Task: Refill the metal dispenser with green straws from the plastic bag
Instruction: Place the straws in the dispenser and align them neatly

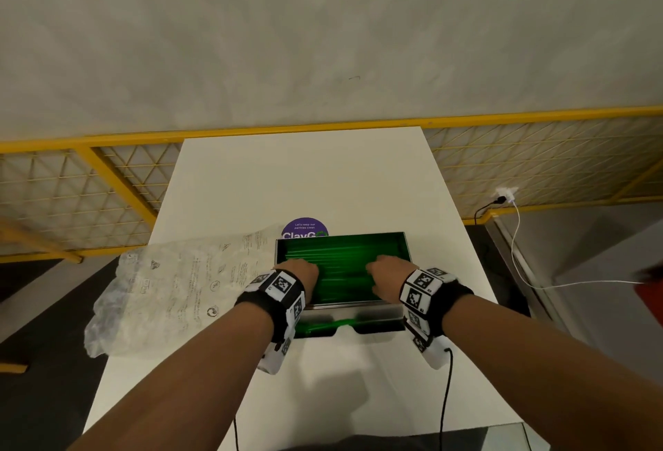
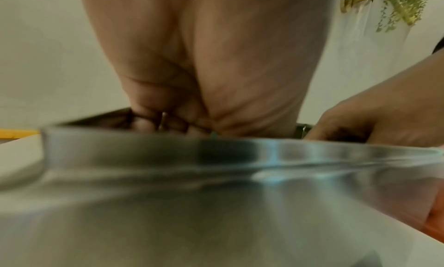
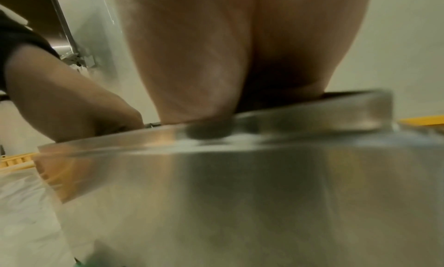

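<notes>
The open-topped metal dispenser [image 1: 373, 311] stands at the table's middle, filled with green straws [image 1: 341, 257]. A few more straws show in its front slot [image 1: 323, 326]. Both hands reach down into it. My left hand [image 1: 299, 271] is over the left half, its fingers [image 2: 153, 122] curled in among the straws. My right hand [image 1: 387, 271] is over the right half with fingers bent down round the straws. The steel wall [image 2: 216, 185] [image 3: 240, 185] fills both wrist views and hides the fingertips. The clear printed plastic bag [image 1: 172, 289] lies flat and crumpled to the left.
A purple round sticker [image 1: 305, 227] lies just behind the dispenser on the white table [image 1: 305, 171]. A yellow mesh railing [image 1: 538, 163] runs behind the table. A white cable [image 1: 516, 257] hangs from a wall socket at the right.
</notes>
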The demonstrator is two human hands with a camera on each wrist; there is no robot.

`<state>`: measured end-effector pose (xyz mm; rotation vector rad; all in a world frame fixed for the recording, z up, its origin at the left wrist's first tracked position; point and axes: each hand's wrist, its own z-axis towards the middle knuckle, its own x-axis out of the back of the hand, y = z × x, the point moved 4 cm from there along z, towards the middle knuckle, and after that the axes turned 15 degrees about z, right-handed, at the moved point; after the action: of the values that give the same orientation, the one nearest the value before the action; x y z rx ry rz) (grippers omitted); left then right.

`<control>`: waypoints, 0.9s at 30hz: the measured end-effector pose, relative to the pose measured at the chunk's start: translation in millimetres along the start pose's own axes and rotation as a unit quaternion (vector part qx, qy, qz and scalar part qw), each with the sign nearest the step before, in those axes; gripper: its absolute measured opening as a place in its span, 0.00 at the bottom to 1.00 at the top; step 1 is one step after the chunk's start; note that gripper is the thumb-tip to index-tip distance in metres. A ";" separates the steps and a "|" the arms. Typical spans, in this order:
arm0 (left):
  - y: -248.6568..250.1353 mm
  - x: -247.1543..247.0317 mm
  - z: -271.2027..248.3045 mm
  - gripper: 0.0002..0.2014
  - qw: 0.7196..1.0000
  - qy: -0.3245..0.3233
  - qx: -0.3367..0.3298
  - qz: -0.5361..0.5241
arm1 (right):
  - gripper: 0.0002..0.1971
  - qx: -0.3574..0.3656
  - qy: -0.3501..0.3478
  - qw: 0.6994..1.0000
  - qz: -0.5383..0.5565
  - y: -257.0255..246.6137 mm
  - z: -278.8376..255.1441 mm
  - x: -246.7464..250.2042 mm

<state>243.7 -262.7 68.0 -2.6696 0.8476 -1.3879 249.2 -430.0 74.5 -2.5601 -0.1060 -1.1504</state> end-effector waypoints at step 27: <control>-14.3 5.6 -0.8 0.16 0.988 0.121 0.009 -0.093 | 0.21 0.048 0.066 0.997 0.003 -7.7 4.5 9.7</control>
<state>252.2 -252.9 76.3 -2.6622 0.6040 -1.7791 257.4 -421.9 81.0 -2.3933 -0.1180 -1.2763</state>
